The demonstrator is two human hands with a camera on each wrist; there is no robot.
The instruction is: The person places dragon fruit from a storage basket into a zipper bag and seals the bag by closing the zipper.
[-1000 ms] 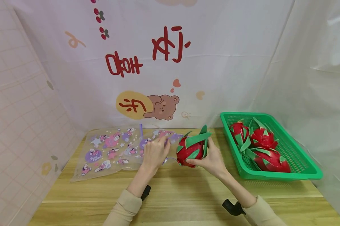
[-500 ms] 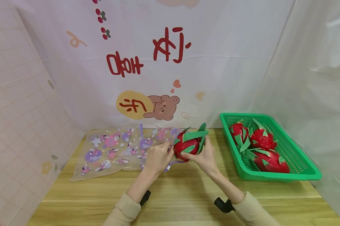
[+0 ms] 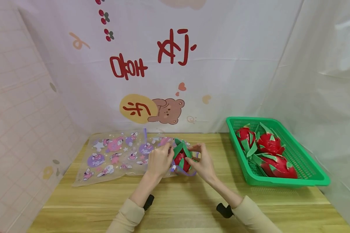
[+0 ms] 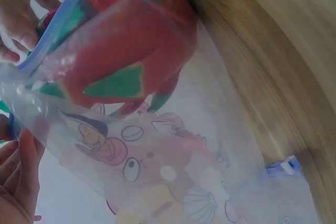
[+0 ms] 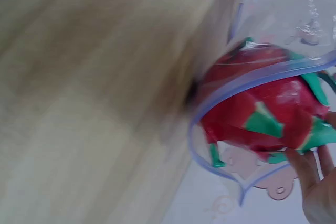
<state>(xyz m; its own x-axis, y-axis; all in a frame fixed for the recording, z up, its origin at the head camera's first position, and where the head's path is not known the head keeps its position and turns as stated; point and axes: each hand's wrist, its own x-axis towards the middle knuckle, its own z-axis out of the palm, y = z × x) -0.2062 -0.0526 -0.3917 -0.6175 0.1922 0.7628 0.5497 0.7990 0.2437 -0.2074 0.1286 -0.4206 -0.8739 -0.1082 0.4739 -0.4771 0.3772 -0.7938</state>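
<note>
A red toy dragon fruit (image 3: 180, 158) with green leaves sits in the open mouth of a clear zip bag (image 5: 239, 85), its leafy end pointing up out of the purple zip rim. My left hand (image 3: 159, 161) pinches the bag's edge on the left side of the mouth. With thumb and fingers, my right hand (image 3: 203, 165) holds the fruit at its leaves. Through the printed film in the left wrist view, the fruit's red body (image 4: 131, 45) shows inside the bag. In the right wrist view, fingertips (image 5: 299, 161) rest against a green leaf.
Another printed zip bag (image 3: 114, 158) lies flat on the wooden table (image 3: 186, 207) at the left, its purple zip beside the working bag. A green basket (image 3: 306, 155) at the right holds several more dragon fruits (image 3: 279, 165). A printed white sheet (image 3: 221, 81) hangs behind.
The right hand has moved left and lowered the dragon fruit into the bag's mouth. The fruit has turned leaf end up, and the purple rim now surrounds it. The left hand stays at the bag's edge.
</note>
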